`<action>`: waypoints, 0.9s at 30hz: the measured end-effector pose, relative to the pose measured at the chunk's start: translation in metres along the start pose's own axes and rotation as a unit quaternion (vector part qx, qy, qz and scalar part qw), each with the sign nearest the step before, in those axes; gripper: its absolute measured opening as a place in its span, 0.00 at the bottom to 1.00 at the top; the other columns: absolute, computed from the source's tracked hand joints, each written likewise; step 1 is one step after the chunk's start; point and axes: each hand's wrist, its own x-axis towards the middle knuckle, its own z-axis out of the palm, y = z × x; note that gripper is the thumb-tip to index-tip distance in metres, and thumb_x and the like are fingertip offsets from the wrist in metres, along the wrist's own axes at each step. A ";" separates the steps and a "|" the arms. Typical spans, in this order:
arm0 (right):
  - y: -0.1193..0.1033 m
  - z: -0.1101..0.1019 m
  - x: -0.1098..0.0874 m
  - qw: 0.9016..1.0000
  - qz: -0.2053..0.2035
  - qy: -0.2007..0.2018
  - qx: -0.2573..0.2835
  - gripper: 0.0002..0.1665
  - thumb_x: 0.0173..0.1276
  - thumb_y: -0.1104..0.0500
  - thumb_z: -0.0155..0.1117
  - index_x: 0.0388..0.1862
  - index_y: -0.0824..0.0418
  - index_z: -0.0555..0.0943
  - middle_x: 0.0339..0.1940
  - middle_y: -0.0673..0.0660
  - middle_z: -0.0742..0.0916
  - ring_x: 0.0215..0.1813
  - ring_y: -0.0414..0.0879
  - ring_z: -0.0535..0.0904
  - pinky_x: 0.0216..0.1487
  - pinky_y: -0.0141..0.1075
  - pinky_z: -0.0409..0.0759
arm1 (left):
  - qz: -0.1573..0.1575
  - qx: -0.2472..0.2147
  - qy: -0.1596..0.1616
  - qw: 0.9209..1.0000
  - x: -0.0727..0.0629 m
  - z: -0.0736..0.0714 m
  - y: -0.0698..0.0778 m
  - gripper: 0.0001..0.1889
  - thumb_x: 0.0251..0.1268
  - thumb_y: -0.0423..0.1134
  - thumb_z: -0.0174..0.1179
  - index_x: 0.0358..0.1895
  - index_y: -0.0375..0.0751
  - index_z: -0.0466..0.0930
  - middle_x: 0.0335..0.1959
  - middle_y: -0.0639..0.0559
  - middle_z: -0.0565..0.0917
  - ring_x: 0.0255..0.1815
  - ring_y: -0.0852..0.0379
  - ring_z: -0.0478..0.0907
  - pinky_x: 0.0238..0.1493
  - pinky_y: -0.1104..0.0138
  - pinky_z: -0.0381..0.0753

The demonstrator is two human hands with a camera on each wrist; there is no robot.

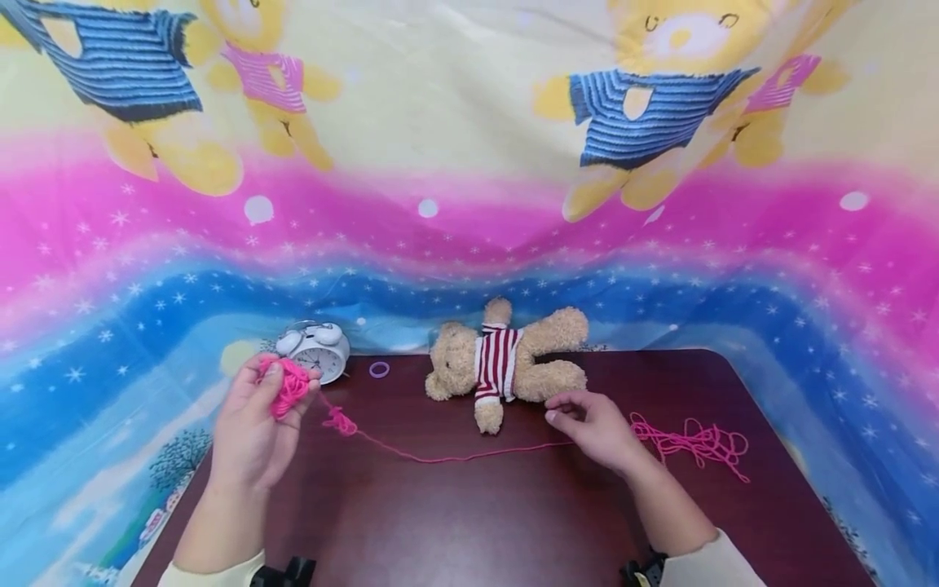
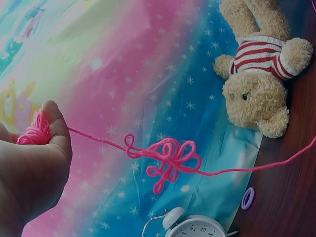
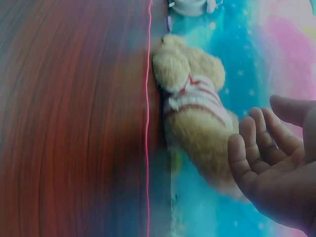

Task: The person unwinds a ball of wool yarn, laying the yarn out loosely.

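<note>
My left hand grips a bundle of pink yarn, raised in front of the alarm clock. From it a strand runs to a small looped tangle that hangs beside the hand in the left wrist view. The strand then crosses the dark table toward a loose heap of pink yarn at the right. My right hand hovers over the strand near the teddy bear's leg, fingers loosely bent. Nothing is between those fingers in the right wrist view.
A teddy bear in a red-and-white striped shirt lies on its back at the table's far edge. Left of it are a purple ring and a white alarm clock. A printed cloth hangs around the brown table.
</note>
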 end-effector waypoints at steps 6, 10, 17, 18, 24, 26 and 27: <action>-0.013 0.032 0.008 0.998 -0.035 -0.025 0.035 0.11 0.70 0.58 0.72 0.49 0.61 0.87 0.43 0.50 0.89 0.43 0.43 0.83 0.44 0.36 0.81 | -0.001 0.004 -0.007 1.000 0.003 0.010 -0.003 0.10 0.84 0.36 0.48 0.59 0.39 0.61 0.51 0.45 0.73 0.48 0.50 0.86 0.50 0.68 0.86; -0.020 0.055 0.012 0.996 -0.049 -0.048 0.063 0.12 0.69 0.58 0.73 0.48 0.62 0.87 0.40 0.50 0.90 0.41 0.43 0.84 0.42 0.34 0.82 | -0.005 0.007 -0.008 1.000 0.004 0.018 -0.005 0.11 0.84 0.36 0.48 0.60 0.40 0.60 0.55 0.44 0.71 0.49 0.51 0.85 0.51 0.68 0.86; -0.037 0.094 0.019 0.987 -0.069 -0.101 0.104 0.15 0.70 0.57 0.72 0.51 0.63 0.86 0.41 0.51 0.89 0.44 0.44 0.86 0.48 0.34 0.84 | -0.020 0.023 -0.005 1.000 0.007 0.037 -0.013 0.15 0.83 0.37 0.50 0.64 0.42 0.60 0.56 0.45 0.73 0.49 0.54 0.83 0.53 0.68 0.85; -0.039 0.100 0.020 0.986 -0.074 -0.108 0.107 0.15 0.70 0.57 0.72 0.51 0.63 0.86 0.41 0.51 0.89 0.44 0.44 0.86 0.48 0.34 0.84 | -0.022 0.024 -0.006 0.999 0.008 0.039 -0.014 0.15 0.83 0.37 0.50 0.64 0.42 0.60 0.56 0.45 0.73 0.49 0.54 0.83 0.54 0.68 0.85; -0.051 0.132 0.029 0.979 -0.094 -0.127 0.127 0.14 0.68 0.59 0.73 0.51 0.61 0.85 0.42 0.52 0.88 0.44 0.43 0.85 0.48 0.34 0.84 | -0.024 0.023 -0.012 0.999 0.010 0.053 -0.021 0.12 0.84 0.37 0.49 0.61 0.41 0.59 0.52 0.47 0.72 0.48 0.54 0.84 0.54 0.68 0.85; -0.055 0.141 0.032 0.978 -0.093 -0.128 0.136 0.16 0.68 0.59 0.74 0.52 0.61 0.85 0.43 0.53 0.88 0.43 0.44 0.85 0.47 0.34 0.84 | -0.023 0.021 -0.015 0.999 0.011 0.056 -0.023 0.11 0.85 0.36 0.48 0.60 0.42 0.60 0.49 0.48 0.73 0.47 0.55 0.85 0.54 0.68 0.85; -0.057 0.145 0.033 0.977 -0.091 -0.128 0.143 0.16 0.68 0.59 0.74 0.52 0.62 0.84 0.43 0.54 0.88 0.43 0.45 0.85 0.46 0.34 0.85 | -0.022 0.016 -0.019 0.999 0.011 0.058 -0.025 0.10 0.85 0.36 0.47 0.59 0.42 0.61 0.48 0.48 0.74 0.47 0.54 0.85 0.54 0.67 0.85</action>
